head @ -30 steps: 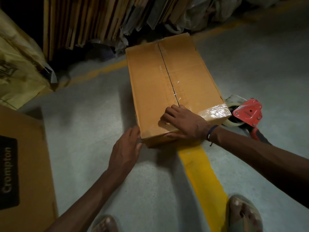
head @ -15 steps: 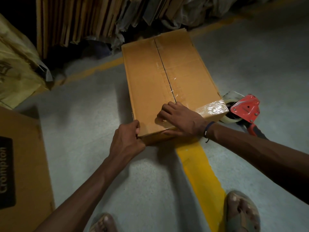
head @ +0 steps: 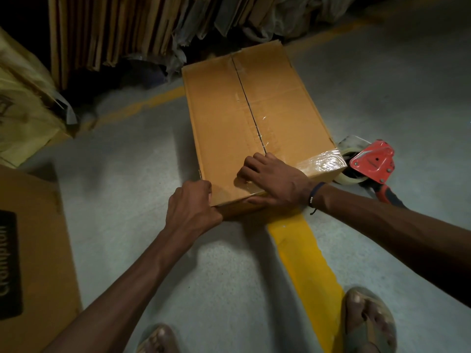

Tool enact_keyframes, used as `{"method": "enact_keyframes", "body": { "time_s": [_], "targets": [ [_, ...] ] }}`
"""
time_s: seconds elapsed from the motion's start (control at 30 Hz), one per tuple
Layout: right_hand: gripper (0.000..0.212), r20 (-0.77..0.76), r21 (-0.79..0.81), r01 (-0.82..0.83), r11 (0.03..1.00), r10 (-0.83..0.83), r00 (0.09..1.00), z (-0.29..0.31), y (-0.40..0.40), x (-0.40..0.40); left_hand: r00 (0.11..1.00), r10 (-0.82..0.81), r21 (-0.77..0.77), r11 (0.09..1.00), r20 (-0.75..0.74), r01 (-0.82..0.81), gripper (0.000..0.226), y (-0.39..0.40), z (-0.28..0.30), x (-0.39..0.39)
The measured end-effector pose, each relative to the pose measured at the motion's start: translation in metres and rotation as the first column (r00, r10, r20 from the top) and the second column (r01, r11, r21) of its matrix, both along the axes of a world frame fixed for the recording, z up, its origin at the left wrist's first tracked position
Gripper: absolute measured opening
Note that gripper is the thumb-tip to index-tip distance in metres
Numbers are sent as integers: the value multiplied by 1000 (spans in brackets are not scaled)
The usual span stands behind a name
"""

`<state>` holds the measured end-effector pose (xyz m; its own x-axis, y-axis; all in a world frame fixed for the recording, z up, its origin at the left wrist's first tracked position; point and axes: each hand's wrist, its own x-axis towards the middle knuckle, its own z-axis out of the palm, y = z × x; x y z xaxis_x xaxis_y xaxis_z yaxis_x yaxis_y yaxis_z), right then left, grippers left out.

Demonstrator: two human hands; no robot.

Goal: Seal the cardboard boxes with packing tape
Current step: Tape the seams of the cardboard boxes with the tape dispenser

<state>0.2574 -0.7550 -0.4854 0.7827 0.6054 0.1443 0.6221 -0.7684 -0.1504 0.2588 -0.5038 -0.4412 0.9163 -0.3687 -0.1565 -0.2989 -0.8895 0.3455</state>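
Observation:
A closed brown cardboard box (head: pixel 254 110) lies on the grey floor, its centre seam running away from me with clear tape along it. More clear tape (head: pixel 321 161) wraps the box's near right corner. My left hand (head: pixel 191 207) grips the near left corner with curled fingers. My right hand (head: pixel 275 182) holds the near edge, bent fingers on top and thumb along the front face. A red tape dispenser (head: pixel 372 161) with a clear roll lies on the floor, just right of the box.
A yellow floor line (head: pixel 303 263) runs from the box toward my sandalled feet (head: pixel 367 319). A printed brown carton (head: pixel 30 250) sits at the left edge. Flattened cardboard sheets (head: pixel 114 29) lean at the back, and a yellowish bag (head: pixel 23 103) is at far left.
My left hand, flat beside the box a second ago, has curled round the near left corner. The right hand stays on the near edge. The view has shifted slightly.

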Motion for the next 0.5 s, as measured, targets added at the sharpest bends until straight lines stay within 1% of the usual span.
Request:
{"method": "enact_keyframes", "body": {
  "time_s": [0.03, 0.1, 0.17, 0.23, 0.33, 0.4, 0.5],
  "targets": [
    [56, 1, 1, 0, 1000, 0, 1000, 0, 0, 0, 1000, -14, 7, 1000, -7, 14, 21, 2, -1, 1],
    [56, -2, 1, 1, 1000, -1, 1000, -1, 0, 1, 998, -57, 35, 998, -22, 58, 34, 6, -4, 3],
    [58, -7, -2, 2, 1000, -2, 1000, -2, 0, 1, 993, -117, 107, 987, -5, 117, 44, 9, -7, 3],
    [59, -9, -6, 5, 1000, -5, 1000, -2, 0, 1, 987, -152, 138, 980, 44, 145, 41, 10, -9, 0],
    [57, 1, 2, 0, 1000, 0, 1000, -2, -1, 0, 982, -161, 135, 980, 98, 147, 30, 5, -8, -3],
    [56, 1, -5, -2, 1000, 2, 1000, -2, 0, 0, 981, -165, 133, 980, 99, 151, 29, 3, -5, -2],
    [56, 3, -23, 5, 1000, -5, 1000, -2, 1, 1, 975, -196, 173, 969, 106, 176, 32, 2, -4, 1]
  ]
}}
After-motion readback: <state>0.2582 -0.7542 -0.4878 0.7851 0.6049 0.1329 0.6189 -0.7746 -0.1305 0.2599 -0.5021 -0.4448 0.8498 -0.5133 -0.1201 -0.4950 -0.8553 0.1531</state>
